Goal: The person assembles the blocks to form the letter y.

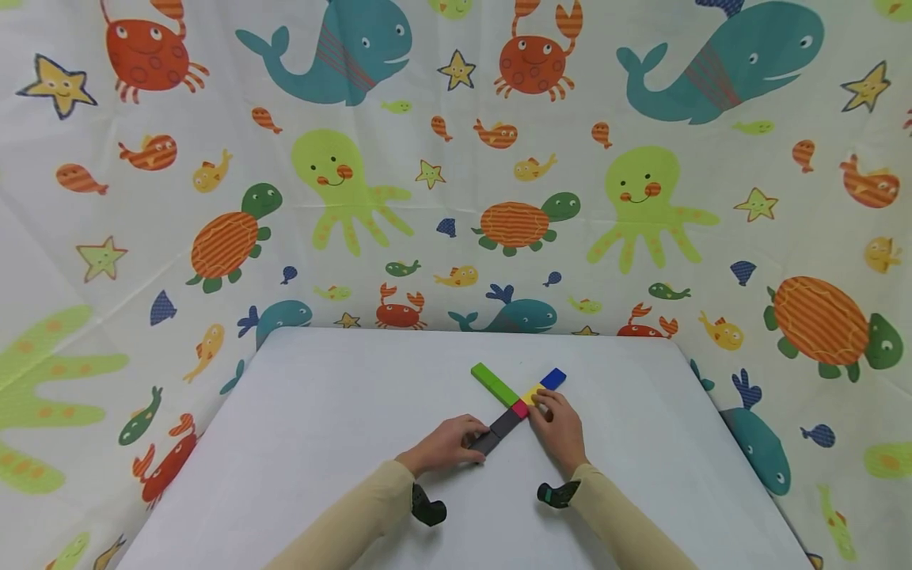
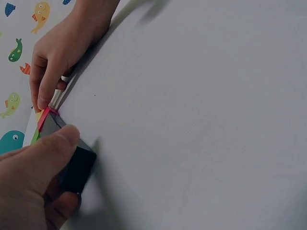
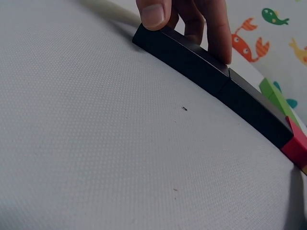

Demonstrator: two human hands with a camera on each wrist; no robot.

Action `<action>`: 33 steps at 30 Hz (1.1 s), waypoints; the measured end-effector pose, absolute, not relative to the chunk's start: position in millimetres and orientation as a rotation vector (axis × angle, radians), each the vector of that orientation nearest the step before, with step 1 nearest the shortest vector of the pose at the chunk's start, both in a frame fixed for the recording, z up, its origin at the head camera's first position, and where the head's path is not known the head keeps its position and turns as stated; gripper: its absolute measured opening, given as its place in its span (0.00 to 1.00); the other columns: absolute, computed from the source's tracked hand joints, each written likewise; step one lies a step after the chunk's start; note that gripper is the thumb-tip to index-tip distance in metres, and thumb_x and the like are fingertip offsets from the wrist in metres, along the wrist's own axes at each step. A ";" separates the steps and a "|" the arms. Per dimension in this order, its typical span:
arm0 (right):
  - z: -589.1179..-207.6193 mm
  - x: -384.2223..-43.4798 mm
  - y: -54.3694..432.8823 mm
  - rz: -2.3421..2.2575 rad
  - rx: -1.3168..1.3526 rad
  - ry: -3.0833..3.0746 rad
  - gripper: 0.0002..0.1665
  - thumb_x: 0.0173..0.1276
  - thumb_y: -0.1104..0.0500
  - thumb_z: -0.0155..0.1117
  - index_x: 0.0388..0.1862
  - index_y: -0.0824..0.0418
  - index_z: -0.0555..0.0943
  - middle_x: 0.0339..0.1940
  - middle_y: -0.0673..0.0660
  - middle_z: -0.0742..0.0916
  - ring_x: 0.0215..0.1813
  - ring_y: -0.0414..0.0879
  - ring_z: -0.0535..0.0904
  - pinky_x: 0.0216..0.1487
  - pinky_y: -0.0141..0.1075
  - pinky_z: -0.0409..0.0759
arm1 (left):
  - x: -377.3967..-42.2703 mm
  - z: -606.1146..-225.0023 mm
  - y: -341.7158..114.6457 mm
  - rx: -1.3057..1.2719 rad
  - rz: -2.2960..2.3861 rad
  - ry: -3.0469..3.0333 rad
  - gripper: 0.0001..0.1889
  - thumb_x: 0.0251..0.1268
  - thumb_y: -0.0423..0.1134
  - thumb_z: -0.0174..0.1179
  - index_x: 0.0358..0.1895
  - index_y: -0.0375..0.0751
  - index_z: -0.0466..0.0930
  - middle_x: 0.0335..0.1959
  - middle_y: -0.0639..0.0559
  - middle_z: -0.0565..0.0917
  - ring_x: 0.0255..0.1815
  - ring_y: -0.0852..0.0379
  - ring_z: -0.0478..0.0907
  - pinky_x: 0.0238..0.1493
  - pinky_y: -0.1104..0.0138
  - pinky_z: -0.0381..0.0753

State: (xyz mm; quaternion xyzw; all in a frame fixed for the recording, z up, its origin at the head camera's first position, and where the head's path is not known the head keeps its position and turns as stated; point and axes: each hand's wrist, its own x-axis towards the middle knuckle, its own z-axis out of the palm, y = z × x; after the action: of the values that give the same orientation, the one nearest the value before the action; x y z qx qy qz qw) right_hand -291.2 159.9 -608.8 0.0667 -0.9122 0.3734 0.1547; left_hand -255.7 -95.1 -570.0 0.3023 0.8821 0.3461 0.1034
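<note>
Coloured blocks lie joined in a slanted line on the white table. From the near end come a dark grey block (image 1: 488,442), a second dark grey block (image 1: 507,423), a small red block (image 1: 521,409), a yellow block (image 1: 530,394) and a blue block (image 1: 553,378). A long green block (image 1: 495,385) branches off to the far left at the red one. My left hand (image 1: 447,443) grips the nearest dark block between thumb and fingers, also seen in the right wrist view. With its fingertips, my right hand (image 1: 559,429) pinches the yellow block, partly hiding it.
The white table (image 1: 342,396) reaches to a hanging cloth (image 1: 442,261) printed with sea animals, at the back and both sides. Dark devices (image 1: 427,507) are worn at both wrists, below beige sleeves (image 1: 349,514).
</note>
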 end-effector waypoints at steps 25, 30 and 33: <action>-609.9 -289.9 160.9 1.074 0.214 -2.596 0.16 0.66 0.55 0.69 0.50 0.62 0.85 0.56 0.56 0.83 0.42 0.45 0.78 0.43 0.41 0.75 | -254.7 -570.4 -95.2 0.942 1.027 2.599 0.24 0.59 0.40 0.70 0.58 0.35 0.78 0.52 0.49 0.79 0.42 0.63 0.74 0.42 0.72 0.74; -608.6 -289.7 160.5 1.061 0.232 -2.579 0.16 0.66 0.55 0.69 0.49 0.62 0.85 0.56 0.56 0.83 0.44 0.45 0.79 0.43 0.41 0.75 | -254.9 -569.9 -95.9 0.986 1.018 2.617 0.24 0.60 0.39 0.69 0.58 0.33 0.78 0.51 0.48 0.79 0.41 0.62 0.73 0.42 0.72 0.73; -608.1 -289.3 160.4 1.063 0.229 -2.579 0.16 0.66 0.56 0.69 0.49 0.62 0.86 0.56 0.56 0.83 0.43 0.45 0.79 0.43 0.41 0.75 | -254.9 -568.2 -94.9 0.927 1.004 2.609 0.24 0.60 0.40 0.69 0.58 0.35 0.78 0.51 0.50 0.79 0.42 0.63 0.73 0.43 0.72 0.73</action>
State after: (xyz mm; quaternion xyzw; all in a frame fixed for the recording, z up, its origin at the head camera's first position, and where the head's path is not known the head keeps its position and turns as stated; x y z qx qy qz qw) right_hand -289.3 160.4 -608.1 0.0806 -0.9080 0.3742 0.1704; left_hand -254.9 -94.9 -568.2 0.3131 0.8816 0.3394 0.0979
